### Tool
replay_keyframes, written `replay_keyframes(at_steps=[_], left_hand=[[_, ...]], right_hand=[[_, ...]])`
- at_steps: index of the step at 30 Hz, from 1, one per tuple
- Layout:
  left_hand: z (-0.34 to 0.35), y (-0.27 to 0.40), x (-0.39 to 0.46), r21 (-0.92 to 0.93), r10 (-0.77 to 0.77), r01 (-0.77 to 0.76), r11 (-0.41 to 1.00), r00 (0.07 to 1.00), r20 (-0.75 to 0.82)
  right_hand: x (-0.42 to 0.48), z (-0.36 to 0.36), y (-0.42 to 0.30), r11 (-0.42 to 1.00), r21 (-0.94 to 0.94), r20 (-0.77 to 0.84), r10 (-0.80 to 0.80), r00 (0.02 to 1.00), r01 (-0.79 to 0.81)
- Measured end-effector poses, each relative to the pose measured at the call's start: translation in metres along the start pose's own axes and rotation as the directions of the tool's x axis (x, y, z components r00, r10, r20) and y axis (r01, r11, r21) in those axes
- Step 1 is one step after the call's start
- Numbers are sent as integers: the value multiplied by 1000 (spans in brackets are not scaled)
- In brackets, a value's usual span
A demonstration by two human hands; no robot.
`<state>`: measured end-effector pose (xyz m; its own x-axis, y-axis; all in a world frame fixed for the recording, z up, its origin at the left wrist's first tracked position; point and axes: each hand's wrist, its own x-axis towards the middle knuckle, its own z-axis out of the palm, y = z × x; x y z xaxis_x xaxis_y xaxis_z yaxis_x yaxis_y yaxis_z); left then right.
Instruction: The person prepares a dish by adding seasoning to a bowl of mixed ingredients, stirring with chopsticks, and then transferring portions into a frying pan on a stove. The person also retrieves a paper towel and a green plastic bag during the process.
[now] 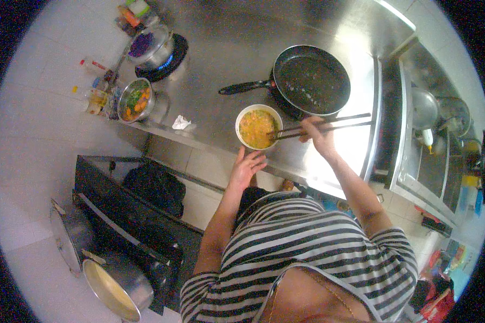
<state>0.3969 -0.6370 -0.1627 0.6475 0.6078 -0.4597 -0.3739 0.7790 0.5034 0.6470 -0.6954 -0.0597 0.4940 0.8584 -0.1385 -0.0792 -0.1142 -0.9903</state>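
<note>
My right hand [318, 135] grips a pair of dark chopsticks [293, 131], whose tips dip into a white bowl [239, 136]. In the bowl is a yellow-orange mixture [256, 126] with green and orange bits, like beaten egg. Next to the bowl's near rim is my left hand [248, 165], its fingers spread; whether they touch the bowl I cannot tell. Just beyond the bowl stands a black frying pan [312, 78] with wet droplets on its base and its handle pointing left.
On the steel counter [214, 48], a lidded pot [155, 50] sits over a lit blue flame. A metal bowl of chopped vegetables [136, 101], oil bottles [96, 99] and crumpled tissue [181, 122] are at left. A sink [424, 161] lies right. Large pots [117, 286] stand lower left.
</note>
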Motion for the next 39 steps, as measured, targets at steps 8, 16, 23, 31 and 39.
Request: replay_keyframes(at_steps=[8, 16, 23, 31, 39], left_hand=[[2, 2, -2, -9, -35, 35, 999, 999, -13], [-2, 0, 0, -24, -5, 7, 1000, 998, 67], [-4, -4, 1, 19, -28, 28, 999, 1000, 9], [0, -4, 1, 52, -14, 13, 999, 999, 29], [8, -4, 0, 40, -20, 20, 999, 1000, -9]], right_hand=[[6, -6, 22, 977, 210, -125, 69, 990, -42], [12, -1, 37, 955, 298, -212, 63, 975, 3], [13, -6, 47, 962, 266, -145, 96, 985, -54], [9, -7, 38, 966, 244, -56, 105, 993, -88], [8, -11, 29, 953, 292, -94, 109, 990, -77]])
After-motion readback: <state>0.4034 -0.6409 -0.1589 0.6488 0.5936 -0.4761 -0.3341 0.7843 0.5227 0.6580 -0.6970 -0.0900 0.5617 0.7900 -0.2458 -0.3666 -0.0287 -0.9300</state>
